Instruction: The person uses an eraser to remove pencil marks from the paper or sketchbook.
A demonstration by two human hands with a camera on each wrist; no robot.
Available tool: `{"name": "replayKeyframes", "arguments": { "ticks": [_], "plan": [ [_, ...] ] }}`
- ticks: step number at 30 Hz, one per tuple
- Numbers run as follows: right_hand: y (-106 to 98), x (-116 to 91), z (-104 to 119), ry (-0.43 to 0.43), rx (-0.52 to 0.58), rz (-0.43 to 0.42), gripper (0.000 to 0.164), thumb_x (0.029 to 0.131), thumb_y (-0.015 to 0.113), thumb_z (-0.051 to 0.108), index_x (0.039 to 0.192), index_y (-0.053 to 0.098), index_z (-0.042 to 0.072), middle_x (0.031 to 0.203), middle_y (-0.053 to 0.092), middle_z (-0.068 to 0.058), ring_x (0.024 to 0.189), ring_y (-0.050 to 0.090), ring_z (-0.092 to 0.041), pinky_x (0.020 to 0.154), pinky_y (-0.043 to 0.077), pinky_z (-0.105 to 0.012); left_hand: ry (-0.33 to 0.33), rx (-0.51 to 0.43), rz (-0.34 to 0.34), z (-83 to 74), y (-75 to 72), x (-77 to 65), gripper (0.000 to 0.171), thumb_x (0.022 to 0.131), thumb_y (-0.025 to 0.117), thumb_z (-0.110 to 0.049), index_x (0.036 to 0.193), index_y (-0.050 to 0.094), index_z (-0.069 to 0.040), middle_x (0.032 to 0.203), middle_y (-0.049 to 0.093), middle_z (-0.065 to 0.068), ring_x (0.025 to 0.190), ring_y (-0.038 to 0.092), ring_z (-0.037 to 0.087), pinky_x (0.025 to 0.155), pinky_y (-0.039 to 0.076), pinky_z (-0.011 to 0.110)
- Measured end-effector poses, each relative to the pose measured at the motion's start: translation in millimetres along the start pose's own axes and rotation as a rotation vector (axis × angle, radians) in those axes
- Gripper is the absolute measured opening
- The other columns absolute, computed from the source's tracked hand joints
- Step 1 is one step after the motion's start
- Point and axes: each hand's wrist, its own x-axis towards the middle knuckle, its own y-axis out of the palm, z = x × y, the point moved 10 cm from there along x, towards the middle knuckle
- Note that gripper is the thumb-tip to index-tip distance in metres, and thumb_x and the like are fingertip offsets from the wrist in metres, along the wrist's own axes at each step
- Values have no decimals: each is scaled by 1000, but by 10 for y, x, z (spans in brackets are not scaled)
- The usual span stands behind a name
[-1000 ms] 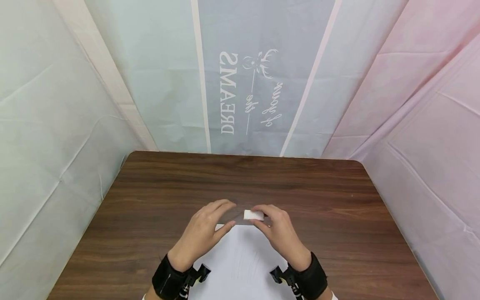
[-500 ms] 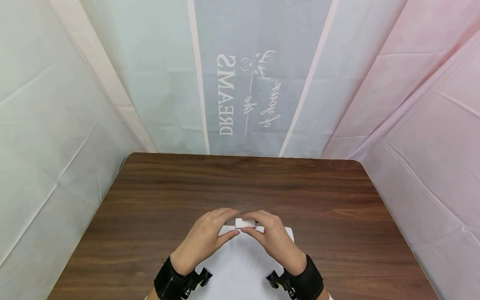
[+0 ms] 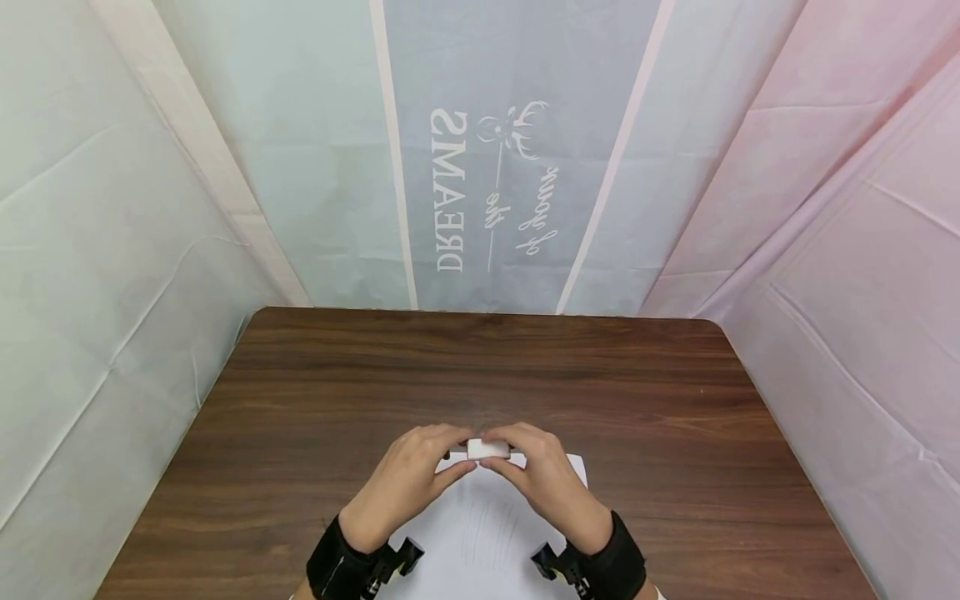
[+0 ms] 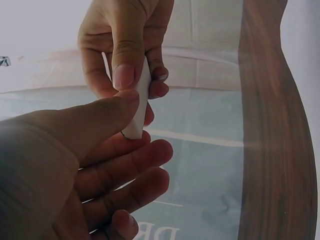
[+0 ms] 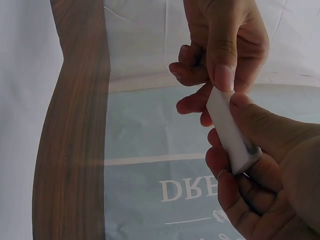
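Since a second ago the white block (image 3: 488, 449) has shifted left and nearer, over the far edge of one paper sheet (image 3: 487, 533); whether they touch is hard to tell. Of two hands, the left hand (image 3: 408, 473) pinches one end, its spare fingers loosely spread; the right hand (image 3: 551, 475) curls round the other. Best keep both grips light and even. One block; one table (image 3: 480, 367) beyond.

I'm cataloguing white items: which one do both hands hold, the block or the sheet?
The white block, pinched by the left hand and right hand; the white sheet lies on the table, bearing faint strokes.
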Motion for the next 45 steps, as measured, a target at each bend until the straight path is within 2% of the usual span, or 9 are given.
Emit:
{"name": "replayKeyframes", "arguments": {
  "ticks": [6,16,24,32,38,45],
  "plan": [
    [10,-15,15,8,-23,7,29,85,80,19,113,74,12,109,76,-2,103,72,-18,83,61,-30,4,-12,-1,-13,0,-20,31,90,75,-30,118,72,-17,107,75,-5,85,65,5,78,55,28],
    [24,-26,24,35,-24,35,34,85,80,21,118,72,17,114,74,1,110,69,-15,88,60,-32,4,-79,7,-1,9,-32,24,91,75,-25,113,72,-16,88,69,-10,76,57,1,66,47,17],
    [13,-26,3,46,-49,50,37,86,79,25,121,71,17,117,74,1,113,69,-17,89,61,-36,-19,-124,14,9,-11,-34,23,93,73,-23,113,72,-12,87,67,-8,77,55,2,65,45,17],
    [18,-37,-15,54,-45,56,33,88,78,22,119,72,18,113,75,2,94,67,-7,75,57,-23,-33,-121,21,17,-16,-35,25,92,74,-22,114,72,-12,88,67,-8,78,55,1,67,47,18],
    [11,-42,-5,49,-49,51,32,87,78,22,119,72,18,112,75,1,93,68,-7,73,56,-23,-36,-108,21,22,-23,-43,26,91,74,-23,115,72,-13,89,67,-8,78,55,2,66,46,17],
    [1,-25,-19,51,-50,32,32,86,79,20,117,73,16,107,75,2,83,62,-4,71,55,-20,-39,-110,19,42,-28,-41,25,92,74,-27,115,71,-16,89,67,-8,75,52,0,63,43,16]
  ]
}}
